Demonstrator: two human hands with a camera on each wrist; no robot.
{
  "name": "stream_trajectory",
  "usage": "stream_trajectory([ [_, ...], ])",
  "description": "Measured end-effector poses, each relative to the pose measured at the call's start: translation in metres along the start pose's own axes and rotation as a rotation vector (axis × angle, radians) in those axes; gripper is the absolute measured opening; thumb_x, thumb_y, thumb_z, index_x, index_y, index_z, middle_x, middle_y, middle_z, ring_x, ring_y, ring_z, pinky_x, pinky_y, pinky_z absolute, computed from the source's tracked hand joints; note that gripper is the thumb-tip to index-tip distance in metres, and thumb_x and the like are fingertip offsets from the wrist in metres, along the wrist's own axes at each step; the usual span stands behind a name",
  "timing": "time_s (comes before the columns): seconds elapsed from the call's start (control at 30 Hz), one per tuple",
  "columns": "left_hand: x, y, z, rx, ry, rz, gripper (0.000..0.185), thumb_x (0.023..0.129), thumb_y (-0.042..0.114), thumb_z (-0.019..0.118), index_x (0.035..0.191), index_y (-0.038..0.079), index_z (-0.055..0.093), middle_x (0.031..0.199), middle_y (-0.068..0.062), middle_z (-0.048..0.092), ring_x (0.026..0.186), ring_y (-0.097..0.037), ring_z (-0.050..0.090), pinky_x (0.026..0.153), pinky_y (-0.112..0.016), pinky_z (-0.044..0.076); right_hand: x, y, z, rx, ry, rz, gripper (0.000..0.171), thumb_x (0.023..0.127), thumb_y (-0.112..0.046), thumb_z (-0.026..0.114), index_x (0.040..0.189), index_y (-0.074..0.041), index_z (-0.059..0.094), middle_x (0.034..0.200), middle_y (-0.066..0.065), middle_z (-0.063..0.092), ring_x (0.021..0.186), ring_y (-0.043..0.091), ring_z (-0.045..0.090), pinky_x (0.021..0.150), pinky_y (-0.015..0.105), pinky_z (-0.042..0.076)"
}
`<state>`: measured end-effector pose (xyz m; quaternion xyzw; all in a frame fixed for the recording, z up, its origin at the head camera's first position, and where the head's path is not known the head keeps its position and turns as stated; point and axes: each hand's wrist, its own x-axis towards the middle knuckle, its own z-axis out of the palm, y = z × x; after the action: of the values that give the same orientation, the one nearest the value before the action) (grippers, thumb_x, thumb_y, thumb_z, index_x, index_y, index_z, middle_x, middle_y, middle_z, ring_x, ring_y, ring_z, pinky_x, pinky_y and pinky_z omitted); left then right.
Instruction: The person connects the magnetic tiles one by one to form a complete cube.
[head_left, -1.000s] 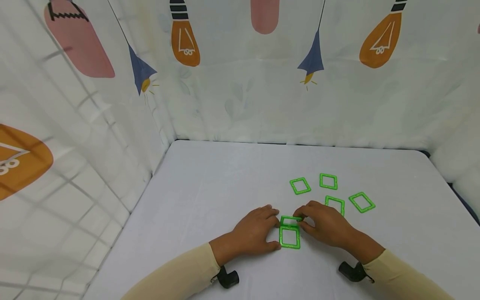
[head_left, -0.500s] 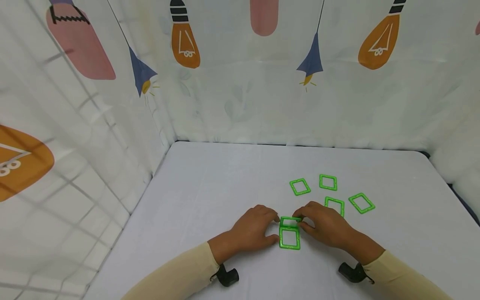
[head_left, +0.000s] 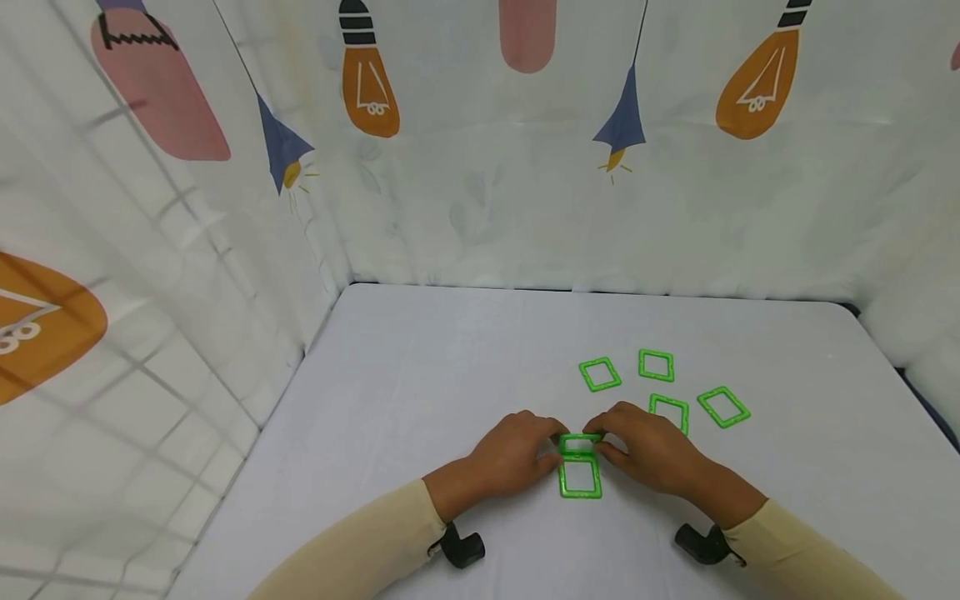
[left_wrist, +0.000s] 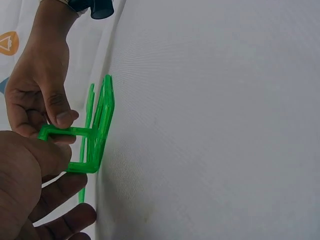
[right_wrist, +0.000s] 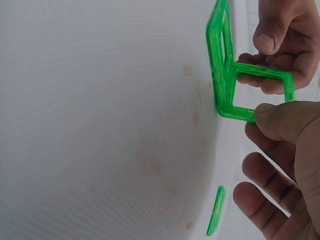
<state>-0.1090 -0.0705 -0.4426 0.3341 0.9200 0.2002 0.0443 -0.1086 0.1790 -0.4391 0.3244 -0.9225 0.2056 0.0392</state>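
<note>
Both hands stand one green plastic square frame [head_left: 580, 443] upright on another.
Left hand [head_left: 512, 457] and right hand [head_left: 649, 452] each keep a pinching grip on its sides, steadying it edge-to-edge on the flat green frame [head_left: 579, 479] on the white surface [head_left: 420, 400].

The green square frames [head_left: 579, 477] look like glossy, translucent plastic; the counter [head_left: 450, 375] wears matt, finely woven white cloth.

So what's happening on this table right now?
A person is working with green square frames on a white table. Both the left hand and the right hand pinch one upright frame, standing on edge against a flat frame that lies on the table. Four loose frames lie flat just beyond the hands.
</note>
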Motion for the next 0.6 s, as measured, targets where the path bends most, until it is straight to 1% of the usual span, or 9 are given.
stream_trajectory([
  [0.27,0.0028,0.0003,0.0008,0.005,0.024,0.027,0.024,0.099,0.023,0.070,0.123,0.018,0.070,0.105,0.012,0.070,0.098,-0.007,0.061,0.085,-0.025,0.048,0.0017,0.0008,0.0023,-0.016,-0.030,0.037,0.028,0.086,-0.015,0.084,0.110,-0.023,0.073,0.100,-0.015,0.066,0.095,0.006,0.061,0.075,0.027,0.054],
  [0.47,0.0030,0.0013,-0.0007,0.003,0.021,0.029,0.021,0.099,0.021,0.070,0.120,0.018,0.071,0.104,0.012,0.071,0.096,-0.007,0.061,0.087,-0.027,0.048,0.0002,-0.0001,0.0016,-0.006,-0.040,0.053,0.028,0.087,-0.016,0.083,0.111,-0.023,0.072,0.100,-0.016,0.065,0.095,0.005,0.061,0.075,0.028,0.054],
  [0.6,0.0036,0.0007,0.0000,0.012,0.022,0.040,0.020,0.099,0.021,0.070,0.119,0.018,0.072,0.104,0.013,0.071,0.095,-0.007,0.060,0.087,-0.027,0.048,-0.0025,0.0005,0.0012,0.005,-0.057,0.088,0.035,0.086,-0.020,0.084,0.117,-0.023,0.069,0.100,-0.016,0.065,0.097,0.006,0.062,0.077,0.029,0.054],
])
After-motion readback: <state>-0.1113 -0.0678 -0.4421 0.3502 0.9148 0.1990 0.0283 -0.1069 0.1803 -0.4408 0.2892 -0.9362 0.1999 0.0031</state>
